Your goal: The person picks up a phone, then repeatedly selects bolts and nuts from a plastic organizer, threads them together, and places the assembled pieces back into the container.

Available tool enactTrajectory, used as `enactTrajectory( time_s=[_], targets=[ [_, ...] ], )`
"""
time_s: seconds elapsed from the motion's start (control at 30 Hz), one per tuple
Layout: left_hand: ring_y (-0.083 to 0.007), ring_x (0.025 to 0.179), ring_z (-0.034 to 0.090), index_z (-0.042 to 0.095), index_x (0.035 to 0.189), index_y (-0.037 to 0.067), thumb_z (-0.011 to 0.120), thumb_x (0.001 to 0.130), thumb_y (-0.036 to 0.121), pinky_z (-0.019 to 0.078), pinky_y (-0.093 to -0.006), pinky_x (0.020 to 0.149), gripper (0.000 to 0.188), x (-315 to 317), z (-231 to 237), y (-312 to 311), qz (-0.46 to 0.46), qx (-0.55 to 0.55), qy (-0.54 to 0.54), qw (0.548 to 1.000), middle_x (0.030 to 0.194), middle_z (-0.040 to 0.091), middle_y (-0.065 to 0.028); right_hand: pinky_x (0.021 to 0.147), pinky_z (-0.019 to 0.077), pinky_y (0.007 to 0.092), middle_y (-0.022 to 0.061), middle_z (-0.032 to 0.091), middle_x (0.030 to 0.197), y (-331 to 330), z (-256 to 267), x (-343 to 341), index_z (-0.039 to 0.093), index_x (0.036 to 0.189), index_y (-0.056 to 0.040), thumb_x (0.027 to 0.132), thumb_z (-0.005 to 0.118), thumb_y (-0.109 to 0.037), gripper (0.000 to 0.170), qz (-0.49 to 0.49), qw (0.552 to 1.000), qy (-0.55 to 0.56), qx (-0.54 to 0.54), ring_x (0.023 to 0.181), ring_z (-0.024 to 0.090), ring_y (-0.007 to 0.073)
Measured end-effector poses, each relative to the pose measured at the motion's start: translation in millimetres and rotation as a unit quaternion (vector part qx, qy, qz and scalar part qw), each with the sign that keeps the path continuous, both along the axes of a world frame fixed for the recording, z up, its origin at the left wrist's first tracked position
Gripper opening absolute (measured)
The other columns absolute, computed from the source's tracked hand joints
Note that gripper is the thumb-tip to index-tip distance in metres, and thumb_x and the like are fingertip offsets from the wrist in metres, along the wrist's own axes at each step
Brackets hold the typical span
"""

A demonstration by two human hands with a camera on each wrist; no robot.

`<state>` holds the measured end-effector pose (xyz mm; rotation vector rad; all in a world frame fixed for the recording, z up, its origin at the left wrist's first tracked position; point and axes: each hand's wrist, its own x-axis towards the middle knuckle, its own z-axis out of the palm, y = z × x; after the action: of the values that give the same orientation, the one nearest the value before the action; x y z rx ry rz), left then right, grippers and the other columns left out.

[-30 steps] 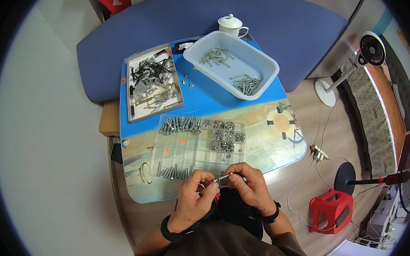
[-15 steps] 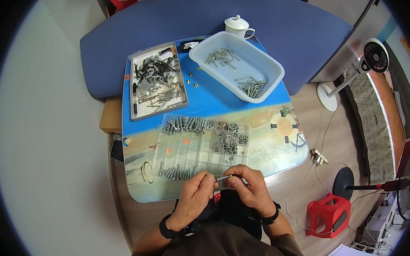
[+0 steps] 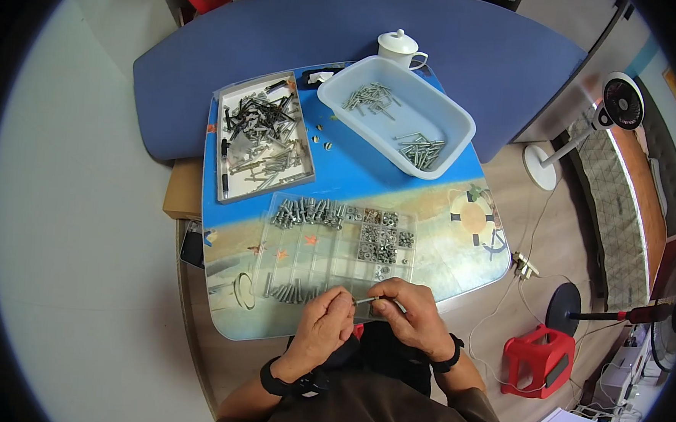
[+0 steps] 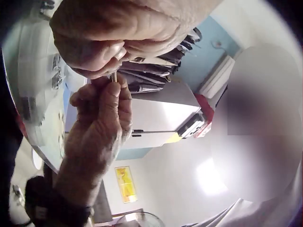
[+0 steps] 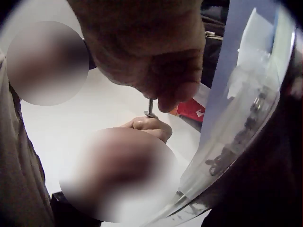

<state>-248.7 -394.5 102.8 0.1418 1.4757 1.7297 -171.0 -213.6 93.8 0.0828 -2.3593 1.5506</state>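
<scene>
Just over the near edge of a clear compartment box (image 3: 294,252), both hands hold a thin metal bolt (image 3: 365,299). Its left end runs into the curled fingers of my left hand (image 3: 323,329), which hide that end. My right hand (image 3: 409,315) pinches the other end between thumb and fingers. In the right wrist view the bolt's shank (image 5: 151,105) shows between the hands, with a wider flat ring (image 5: 150,115) right at the left fingers. Bolts (image 3: 307,212) fill the box's left compartments; nuts (image 3: 382,238) lie in small ones on the right.
A white tray (image 3: 307,179) of mixed black and silver screws lies at the back left. Beside it, a pale blue basin (image 3: 404,115) holds two piles of screws. Several small pieces (image 3: 316,139) lie between them. A lidded white mug (image 3: 397,47) stands behind the basin.
The left fingers have closed further round the bolt's left end, covering more of it. The right hand keeps its pinch. The head view has shifted slightly.
</scene>
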Motion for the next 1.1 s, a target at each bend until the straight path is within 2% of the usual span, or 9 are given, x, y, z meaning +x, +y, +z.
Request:
enactTrajectory(
  time_s=[0.03, 0.23, 0.37, 0.47, 0.57, 0.63, 0.77, 0.87, 1.1],
  targets=[
    [-0.0081, 0.047, 0.041, 0.046, 0.079, 0.007, 0.045, 0.108, 0.027, 0.0278, -0.0232, 0.038, 0.035, -3, 3, 0, -0.015, 0.003, -0.065, 0.998, 0.06, 0.042, 0.0011, 0.066, 0.0549, 0.0332, 0.0116, 0.07, 0.09, 2, 2, -2, 0.064, 0.104, -0.0009, 0.088, 0.069, 0.0, 0.017, 0.012, 0.999, 0.031, 0.043, 0.073, 0.07, 0.0281],
    [-0.0117, 0.045, 0.041, 0.042, 0.068, 0.01, 0.046, 0.106, 0.026, 0.0274, -0.0254, 0.038, 0.041, -13, 3, -8, -0.05, 0.056, -0.203, 0.976, 0.053, 0.036, 0.0002, 0.066, 0.0564, 0.0377, 0.014, 0.069, 0.097, 10, 3, -11, 0.063, 0.112, -0.0013, 0.08, 0.068, 0.0, 0.032, 0.071, 0.966, 0.171, 0.179, 0.08, 0.07, 0.0296],
    [-0.0128, 0.045, 0.041, 0.042, 0.067, 0.01, 0.046, 0.105, 0.028, 0.0287, -0.0265, 0.04, 0.043, -15, -9, -14, -0.067, 0.091, -0.241, 0.964, 0.053, 0.036, -0.0004, 0.07, 0.0583, 0.0374, 0.0152, 0.069, 0.101, 12, 10, -12, 0.062, 0.113, 0.0001, 0.077, 0.067, 0.0, 0.037, 0.098, 0.95, 0.173, 0.239, 0.082, 0.07, 0.0299],
    [-0.0083, 0.048, 0.036, 0.047, 0.071, 0.008, 0.048, 0.105, 0.023, 0.0229, -0.0254, 0.04, 0.037, -18, -7, -15, -0.057, 0.111, -0.243, 0.962, 0.058, 0.042, 0.0008, 0.073, 0.0591, 0.0374, 0.0167, 0.069, 0.101, 12, 11, -16, 0.062, 0.115, 0.0019, 0.075, 0.066, -0.001, 0.041, 0.11, 0.95, 0.178, 0.232, 0.083, 0.071, 0.0307],
    [-0.0081, 0.05, 0.039, 0.051, 0.075, 0.005, 0.051, 0.105, 0.023, 0.0287, -0.0246, 0.042, 0.035, -20, 7, -8, -0.012, 0.05, -0.234, 0.971, 0.059, 0.045, -0.0002, 0.073, 0.0591, 0.0378, 0.0168, 0.069, 0.102, 14, 14, -21, 0.061, 0.115, 0.0017, 0.074, 0.067, 0.0, 0.042, 0.118, 0.954, 0.152, 0.228, 0.084, 0.071, 0.0316],
    [-0.0074, 0.052, 0.043, 0.057, 0.086, 0.002, 0.053, 0.106, 0.026, 0.0352, -0.0231, 0.048, 0.032, -13, -1, -7, 0.007, 0.014, -0.083, 0.996, 0.063, 0.05, -0.0013, 0.066, 0.0589, 0.0368, 0.0135, 0.069, 0.094, 11, 13, -22, 0.06, 0.106, -0.001, 0.076, 0.074, 0.006, 0.034, 0.087, 0.969, 0.143, 0.183, 0.08, 0.071, 0.0292],
    [-0.0073, 0.054, 0.047, 0.06, 0.098, -0.001, 0.053, 0.106, 0.026, 0.0399, -0.022, 0.053, 0.029, -13, -12, -9, -0.005, 0.081, -0.04, 0.996, 0.067, 0.054, -0.002, 0.066, 0.0584, 0.0368, 0.0138, 0.069, 0.094, 9, 14, -25, 0.06, 0.105, -0.0006, 0.077, 0.072, 0.007, 0.032, 0.08, 0.978, 0.111, 0.156, 0.081, 0.071, 0.0315],
    [-0.0069, 0.055, 0.05, 0.061, 0.105, -0.001, 0.057, 0.104, 0.022, 0.0419, -0.022, 0.053, 0.023, -14, -8, -9, 0.049, 0.134, -0.118, 0.983, 0.07, 0.057, -0.0024, 0.066, 0.0578, 0.0376, 0.0137, 0.069, 0.095, 8, 12, -26, 0.06, 0.105, -0.0009, 0.078, 0.071, 0.008, 0.03, 0.067, 0.982, 0.101, 0.143, 0.081, 0.071, 0.032],
    [-0.0084, 0.064, 0.061, 0.061, 0.11, 0.0, 0.061, 0.101, 0.017, 0.0471, -0.0232, 0.057, 0.018, -11, -9, -8, -0.005, 0.037, 0.114, 0.993, 0.075, 0.064, -0.003, 0.062, 0.0542, 0.039, 0.0141, 0.065, 0.086, 10, 11, -28, 0.061, 0.108, -0.0011, 0.085, 0.068, 0.004, 0.025, 0.043, 0.992, 0.061, 0.1, 0.074, 0.068, 0.0328]
  ],
)
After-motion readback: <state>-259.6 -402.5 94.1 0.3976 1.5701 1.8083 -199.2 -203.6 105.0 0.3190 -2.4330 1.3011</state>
